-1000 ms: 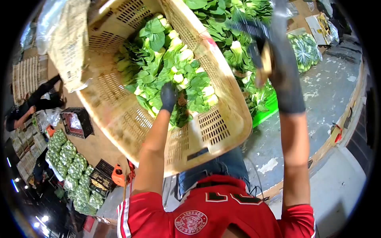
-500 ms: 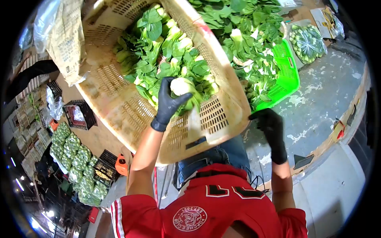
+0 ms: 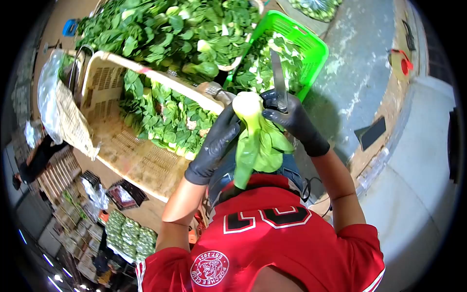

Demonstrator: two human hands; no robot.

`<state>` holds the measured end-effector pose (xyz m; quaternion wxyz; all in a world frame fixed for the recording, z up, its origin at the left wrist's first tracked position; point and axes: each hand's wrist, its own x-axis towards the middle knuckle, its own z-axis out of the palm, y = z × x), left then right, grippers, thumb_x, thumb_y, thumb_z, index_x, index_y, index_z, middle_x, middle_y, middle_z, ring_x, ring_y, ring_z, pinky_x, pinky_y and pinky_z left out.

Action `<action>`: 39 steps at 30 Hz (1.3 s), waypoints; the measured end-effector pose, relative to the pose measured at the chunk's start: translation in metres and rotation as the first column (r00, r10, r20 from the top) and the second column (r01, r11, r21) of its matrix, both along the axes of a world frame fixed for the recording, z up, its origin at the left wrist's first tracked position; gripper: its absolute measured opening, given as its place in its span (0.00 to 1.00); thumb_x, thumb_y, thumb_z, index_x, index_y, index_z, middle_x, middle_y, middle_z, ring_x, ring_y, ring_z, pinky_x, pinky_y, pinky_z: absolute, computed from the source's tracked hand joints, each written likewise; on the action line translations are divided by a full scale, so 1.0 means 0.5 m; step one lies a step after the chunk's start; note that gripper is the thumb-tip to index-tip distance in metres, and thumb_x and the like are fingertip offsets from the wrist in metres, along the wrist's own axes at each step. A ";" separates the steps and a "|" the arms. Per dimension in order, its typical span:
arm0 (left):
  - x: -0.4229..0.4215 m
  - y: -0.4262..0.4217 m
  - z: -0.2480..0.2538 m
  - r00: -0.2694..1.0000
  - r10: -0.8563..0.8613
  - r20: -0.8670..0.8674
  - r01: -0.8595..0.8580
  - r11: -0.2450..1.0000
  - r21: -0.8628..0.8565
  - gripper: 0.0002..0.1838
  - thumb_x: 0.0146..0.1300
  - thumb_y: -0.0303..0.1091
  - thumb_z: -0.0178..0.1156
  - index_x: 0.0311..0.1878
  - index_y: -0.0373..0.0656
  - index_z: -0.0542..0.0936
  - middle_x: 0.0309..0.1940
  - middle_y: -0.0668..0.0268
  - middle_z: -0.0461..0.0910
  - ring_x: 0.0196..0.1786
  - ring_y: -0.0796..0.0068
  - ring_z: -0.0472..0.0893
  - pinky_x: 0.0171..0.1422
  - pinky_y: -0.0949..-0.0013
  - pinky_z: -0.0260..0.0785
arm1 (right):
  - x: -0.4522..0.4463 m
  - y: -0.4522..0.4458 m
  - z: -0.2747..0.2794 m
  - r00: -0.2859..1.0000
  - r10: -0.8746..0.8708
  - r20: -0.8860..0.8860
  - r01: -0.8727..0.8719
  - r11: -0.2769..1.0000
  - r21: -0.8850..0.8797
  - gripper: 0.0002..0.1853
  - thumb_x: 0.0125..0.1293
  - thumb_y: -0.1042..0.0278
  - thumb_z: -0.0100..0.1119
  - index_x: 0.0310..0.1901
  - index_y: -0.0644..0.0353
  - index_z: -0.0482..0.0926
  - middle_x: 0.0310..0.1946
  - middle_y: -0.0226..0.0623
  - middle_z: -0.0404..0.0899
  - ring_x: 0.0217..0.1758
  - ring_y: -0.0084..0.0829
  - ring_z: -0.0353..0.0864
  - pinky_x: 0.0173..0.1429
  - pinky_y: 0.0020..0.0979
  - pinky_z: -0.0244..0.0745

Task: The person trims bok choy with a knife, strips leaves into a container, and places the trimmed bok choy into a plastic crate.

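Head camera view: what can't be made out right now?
All in the head view:
- Knife handle: mostly covered by the right hand.
- Crate floor under the greens: hidden by them.
- Bagged greens: cut off by top edge.
- Print on sack: too small.

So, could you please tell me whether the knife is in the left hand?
No, the right hand holds the knife, its blade pointing towards the green basket.

With smooth, shiny metal at the knife (image 3: 278, 73), smooth, mostly matt finish on the black gloves (image 3: 296, 121), glossy plastic in the green basket (image 3: 318, 52), rough-looking, stained plastic in the crate (image 3: 121, 151), and matt cloth in the shirt (image 3: 272, 248).
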<state>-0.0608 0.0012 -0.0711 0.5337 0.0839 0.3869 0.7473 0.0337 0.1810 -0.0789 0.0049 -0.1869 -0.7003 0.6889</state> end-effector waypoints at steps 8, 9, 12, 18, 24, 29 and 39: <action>0.050 0.082 0.011 0.978 -0.135 -0.158 0.089 0.960 -0.265 0.35 0.53 0.36 0.64 0.63 0.36 0.61 0.53 0.61 0.71 0.54 0.68 0.72 0.61 0.67 0.63 | 0.100 0.012 -0.021 0.982 -0.179 -0.066 0.183 0.982 0.051 0.16 0.58 0.65 0.62 0.43 0.66 0.74 0.32 0.38 0.77 0.30 0.23 0.74 0.36 0.26 0.71; 0.053 0.084 0.001 0.964 -0.144 -0.222 0.079 0.958 -0.275 0.34 0.53 0.30 0.64 0.62 0.37 0.61 0.53 0.60 0.71 0.54 0.69 0.72 0.61 0.66 0.63 | 0.096 0.023 0.012 0.971 -0.238 -0.001 0.238 0.971 0.027 0.15 0.58 0.65 0.62 0.42 0.66 0.74 0.31 0.39 0.77 0.29 0.23 0.74 0.35 0.26 0.71; 0.068 0.091 -0.010 0.828 -0.246 -0.503 0.035 0.919 -0.393 0.34 0.50 0.34 0.70 0.56 0.38 0.63 0.50 0.62 0.68 0.53 0.71 0.70 0.57 0.68 0.64 | 0.089 0.024 0.031 0.983 -0.134 -0.128 0.156 0.970 0.185 0.17 0.54 0.64 0.66 0.39 0.67 0.73 0.28 0.42 0.75 0.27 0.28 0.73 0.34 0.30 0.70; 0.048 0.087 -0.009 0.789 -0.253 -0.559 0.106 0.954 -0.282 0.38 0.49 0.47 0.69 0.56 0.36 0.62 0.48 0.61 0.69 0.51 0.71 0.70 0.56 0.69 0.64 | 0.082 0.035 0.055 0.996 0.062 0.065 -0.073 0.978 0.193 0.20 0.51 0.66 0.65 0.43 0.66 0.73 0.32 0.39 0.76 0.35 0.26 0.74 0.42 0.29 0.70; 0.023 0.057 -0.030 0.935 -0.188 -0.301 0.111 0.960 -0.256 0.34 0.47 0.41 0.68 0.55 0.36 0.66 0.46 0.62 0.73 0.49 0.74 0.73 0.55 0.71 0.66 | 0.097 0.107 0.012 0.999 0.039 -0.003 -0.032 0.855 0.518 0.14 0.55 0.67 0.61 0.40 0.65 0.76 0.32 0.43 0.77 0.34 0.29 0.77 0.40 0.31 0.73; 0.029 0.059 -0.019 0.944 -0.102 -0.314 0.038 0.978 -0.203 0.40 0.45 0.39 0.72 0.59 0.36 0.62 0.47 0.62 0.72 0.49 0.74 0.72 0.56 0.69 0.66 | 0.116 0.069 0.032 0.996 0.014 -0.083 0.052 0.677 0.734 0.14 0.50 0.62 0.68 0.30 0.63 0.76 0.23 0.42 0.76 0.22 0.38 0.78 0.25 0.34 0.72; 0.047 0.050 -0.021 0.940 -0.203 -0.274 0.172 0.976 -0.133 0.32 0.45 0.35 0.72 0.52 0.40 0.66 0.45 0.66 0.72 0.49 0.76 0.72 0.55 0.71 0.65 | 0.137 0.070 -0.168 0.936 0.085 0.342 -0.285 0.754 0.592 0.12 0.56 0.59 0.57 0.26 0.61 0.76 0.19 0.45 0.73 0.22 0.44 0.74 0.26 0.39 0.69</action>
